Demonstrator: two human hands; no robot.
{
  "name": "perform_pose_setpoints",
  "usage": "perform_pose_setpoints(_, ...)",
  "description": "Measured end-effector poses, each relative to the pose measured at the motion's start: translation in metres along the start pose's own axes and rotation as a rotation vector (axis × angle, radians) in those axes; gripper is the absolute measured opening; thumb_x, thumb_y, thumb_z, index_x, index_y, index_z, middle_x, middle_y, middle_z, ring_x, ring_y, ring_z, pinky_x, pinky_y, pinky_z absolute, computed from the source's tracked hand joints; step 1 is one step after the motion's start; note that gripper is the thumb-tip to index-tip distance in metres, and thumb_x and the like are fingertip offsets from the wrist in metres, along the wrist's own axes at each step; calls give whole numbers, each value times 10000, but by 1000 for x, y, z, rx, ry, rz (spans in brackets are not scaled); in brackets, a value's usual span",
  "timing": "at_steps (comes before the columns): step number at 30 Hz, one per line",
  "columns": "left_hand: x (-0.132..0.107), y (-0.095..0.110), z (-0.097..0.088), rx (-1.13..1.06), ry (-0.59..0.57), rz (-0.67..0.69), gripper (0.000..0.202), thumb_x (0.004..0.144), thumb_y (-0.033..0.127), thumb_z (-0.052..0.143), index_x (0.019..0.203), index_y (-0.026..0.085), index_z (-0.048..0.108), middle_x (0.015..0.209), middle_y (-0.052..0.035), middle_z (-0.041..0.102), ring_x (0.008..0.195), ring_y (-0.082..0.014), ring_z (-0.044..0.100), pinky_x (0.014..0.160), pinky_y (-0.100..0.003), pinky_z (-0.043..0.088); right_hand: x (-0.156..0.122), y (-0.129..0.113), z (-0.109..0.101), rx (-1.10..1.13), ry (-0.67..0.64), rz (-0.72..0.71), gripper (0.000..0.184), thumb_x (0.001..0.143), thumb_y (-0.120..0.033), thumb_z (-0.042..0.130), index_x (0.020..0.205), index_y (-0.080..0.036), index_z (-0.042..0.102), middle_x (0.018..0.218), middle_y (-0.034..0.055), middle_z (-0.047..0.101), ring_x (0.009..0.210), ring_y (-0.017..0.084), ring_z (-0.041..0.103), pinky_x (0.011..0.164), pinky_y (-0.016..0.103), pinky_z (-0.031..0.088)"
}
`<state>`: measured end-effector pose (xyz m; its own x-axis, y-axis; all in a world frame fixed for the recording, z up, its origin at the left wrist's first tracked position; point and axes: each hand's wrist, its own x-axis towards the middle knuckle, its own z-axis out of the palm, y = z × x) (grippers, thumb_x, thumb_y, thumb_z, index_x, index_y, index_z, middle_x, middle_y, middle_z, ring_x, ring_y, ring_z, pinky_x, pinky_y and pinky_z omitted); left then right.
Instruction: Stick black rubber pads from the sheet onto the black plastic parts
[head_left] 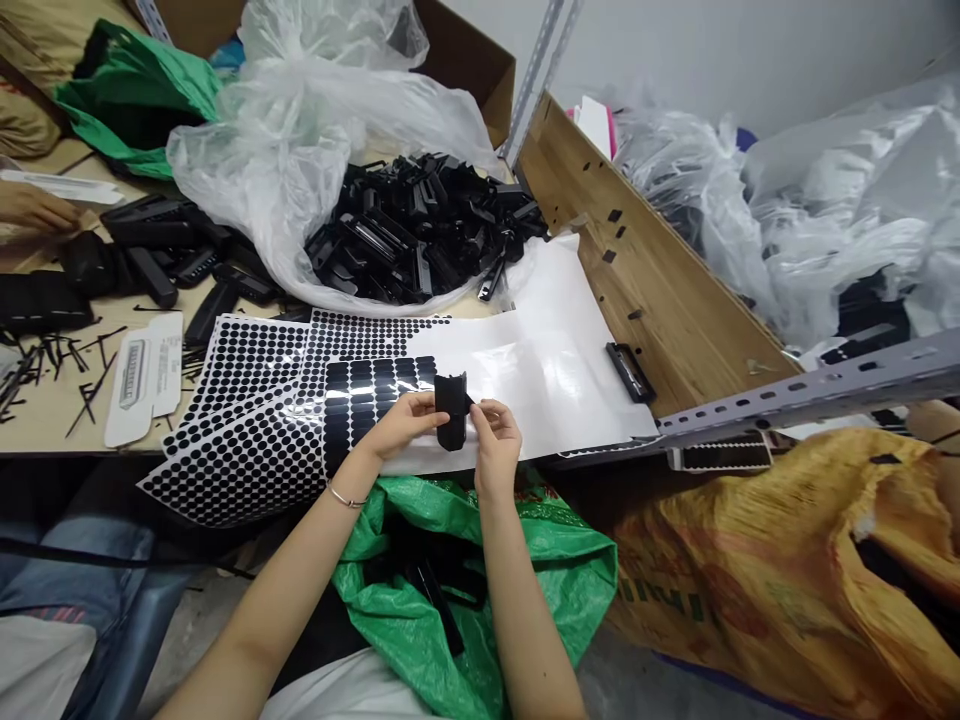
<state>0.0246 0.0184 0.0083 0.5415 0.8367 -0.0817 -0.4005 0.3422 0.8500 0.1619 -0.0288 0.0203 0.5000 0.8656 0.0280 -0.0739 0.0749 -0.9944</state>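
My left hand (405, 425) grips a small black plastic part (451, 410) held upright over the table's front edge. My right hand (496, 432) pinches at the part's right side, fingers closed on a small black sticker I can barely make out. Under both hands lie sticker sheets: a sheet of black square pads (371, 395) and sheets of black round dots (251, 420), partly on white backing (547, 370). A green woven bag (517, 590) with black parts inside sits open in my lap below my forearms.
A clear plastic bag (300, 170) spills a heap of black plastic parts (420, 235) at the table's middle. More black parts and thin black strips (45, 370) lie left, by another person's hand (34, 210). A wooden board (645, 270), grey metal rail (810, 395) and yellow sack (787, 560) stand right.
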Motion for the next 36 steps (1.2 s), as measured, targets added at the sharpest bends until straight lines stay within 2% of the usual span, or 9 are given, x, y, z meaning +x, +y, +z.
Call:
perform_pose_setpoints(2,2,0,0,-8,20,-2,324,622,337,842,872,156,745,856,-85,743,758,-192,686,704,-303,551,2,-2,-2,-145,44,-97,238,711,-422,725,800,-219,637,991,43,534,929,186,556,851,356,494)
perform_pose_setpoints(5,3,1,1,-17,26,-3,307,623,335,842,852,154,747,835,-83,742,755,-194,690,705,-307,554,8,-10,-9,-314,102,-234,409,672,-406,773,1032,-269,634,1146,60,490,967,201,543,862,377,494)
perform_pose_setpoints(7,3,1,1,-21,22,-7,304,625,329,842,858,158,751,833,-82,743,763,-197,694,713,-311,555,14,-17,-15,-396,15,-296,445,690,-392,768,1101,-296,628,1182,65,497,1026,227,538,895,404,478)
perform_pose_setpoints(10,2,1,1,-21,33,-10,297,619,324,845,846,154,754,817,-80,741,737,-198,694,699,-317,556,23,-24,-22,-486,-180,-369,122,778,-365,693,869,-285,703,1090,60,566,1094,258,522,971,446,426)
perform_pose_setpoints(12,2,1,1,-30,40,-15,293,616,325,847,832,150,754,808,-80,740,723,-197,693,685,-312,555,26,-25,-24,-506,-209,-389,85,779,-351,692,743,-274,701,1054,57,571,1102,267,510,1005,464,395)
perform_pose_setpoints(20,6,4,1,-115,78,-67,312,594,318,861,833,145,758,801,-70,738,700,-134,664,648,-216,516,29,1,-12,-206,-153,-100,221,682,-426,743,743,-227,670,1050,55,537,1089,236,536,962,412,430)
perform_pose_setpoints(26,6,6,0,-189,171,-44,306,595,333,859,814,152,744,714,-30,711,590,-97,625,573,-203,499,36,0,-23,170,101,121,329,649,-506,740,782,-226,630,839,22,600,869,196,605,838,399,518)
perform_pose_setpoints(32,7,5,0,-181,231,-17,322,596,339,852,835,153,741,807,-55,731,666,-125,651,600,-220,515,4,-21,-21,-22,-299,115,228,695,-430,746,743,-218,677,1101,60,590,1022,215,575,842,349,523)
perform_pose_setpoints(36,6,5,-1,-160,211,-14,308,585,346,858,790,148,741,759,-47,718,665,-131,648,608,-227,517,-7,-18,-8,-84,-339,112,182,714,-387,732,699,-215,674,1047,58,596,999,218,583,831,350,514)
